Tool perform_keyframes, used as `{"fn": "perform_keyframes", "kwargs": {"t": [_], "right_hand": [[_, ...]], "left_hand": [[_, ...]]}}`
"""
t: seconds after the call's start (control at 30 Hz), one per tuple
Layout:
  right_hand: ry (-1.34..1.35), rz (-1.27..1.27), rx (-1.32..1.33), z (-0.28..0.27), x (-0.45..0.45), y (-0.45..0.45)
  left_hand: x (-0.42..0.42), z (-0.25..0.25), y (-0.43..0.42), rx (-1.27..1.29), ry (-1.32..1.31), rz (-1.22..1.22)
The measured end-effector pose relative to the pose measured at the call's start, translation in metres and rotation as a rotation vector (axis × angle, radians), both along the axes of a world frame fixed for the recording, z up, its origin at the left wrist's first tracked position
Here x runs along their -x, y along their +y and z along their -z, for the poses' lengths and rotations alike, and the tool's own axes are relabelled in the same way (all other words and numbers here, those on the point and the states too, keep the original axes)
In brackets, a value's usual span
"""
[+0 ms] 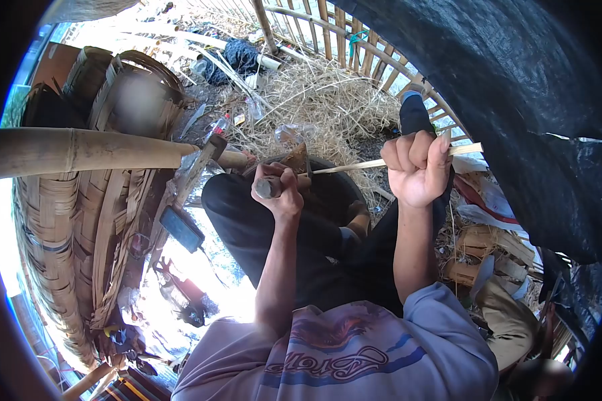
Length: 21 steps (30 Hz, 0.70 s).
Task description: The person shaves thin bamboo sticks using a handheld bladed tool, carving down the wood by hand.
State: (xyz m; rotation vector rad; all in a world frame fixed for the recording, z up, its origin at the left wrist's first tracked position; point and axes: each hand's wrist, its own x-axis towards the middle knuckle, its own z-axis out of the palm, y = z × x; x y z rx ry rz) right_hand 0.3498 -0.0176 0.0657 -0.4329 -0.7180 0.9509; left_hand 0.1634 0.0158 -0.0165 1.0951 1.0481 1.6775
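In the head view, the left hand is clenching a round wooden handle, while the right hand is grasping a pale strip. The strip is stretching between both hands, its end poking out past the right fist. Straw is lying beyond.
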Motion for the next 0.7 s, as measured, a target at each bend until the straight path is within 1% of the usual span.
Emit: {"fn": "perform_keyframes", "kwargs": {"t": [0.03,0.1,0.17,0.23,0.3,0.33,0.37,0.43,0.5,0.53,0.57,0.6,0.63,0.67,0.7], "right_hand": [[-0.009,0.001,-0.005,-0.001,0.002,-0.001],[-0.031,-0.033,-0.038,-0.003,0.004,-0.001],[-0.031,-0.032,-0.035,0.001,0.004,-0.001],[-0.026,-0.123,-0.166,0.008,0.002,0.002],[-0.019,-0.154,-0.208,0.007,0.003,0.003],[-0.009,-0.152,-0.187,0.006,0.003,0.004],[0.001,-0.150,-0.168,0.003,0.004,0.004],[-0.019,-0.164,-0.181,-0.007,0.012,0.007],[-0.093,-0.147,-0.150,-0.017,0.017,0.009],[-0.111,-0.147,-0.151,-0.020,0.017,0.009],[-0.132,-0.155,-0.144,-0.019,0.015,0.008],[-0.091,-0.152,-0.139,-0.015,0.014,0.007],[-0.055,-0.152,-0.149,-0.012,0.012,0.009],[-0.047,-0.166,-0.177,-0.005,0.008,0.011],[-0.050,-0.169,-0.182,-0.004,0.006,0.012]], "left_hand": [[0.001,-0.001,0.000,0.003,0.073,-0.028],[0.005,-0.013,-0.006,0.019,0.038,0.022],[0.007,-0.027,-0.010,-0.010,-0.134,0.030],[0.005,-0.036,-0.012,-0.009,-0.119,0.018],[0.002,-0.038,-0.009,-0.013,-0.211,0.043],[0.002,-0.028,-0.005,-0.021,-0.057,0.028],[0.005,-0.002,-0.001,-0.006,0.319,-0.093],[0.012,0.063,-0.011,0.187,0.319,0.022],[0.012,0.081,-0.032,0.413,-0.038,-0.078],[0.006,0.069,-0.043,0.370,0.132,-0.046],[0.002,0.059,-0.042,0.387,0.130,-0.034],[-0.001,0.043,-0.041,0.313,0.105,0.014],[-0.001,0.036,-0.038,0.224,0.075,0.055],[0.003,0.037,-0.029,0.218,-0.127,0.016],[0.008,0.022,-0.021,0.198,-0.204,0.026]]}}
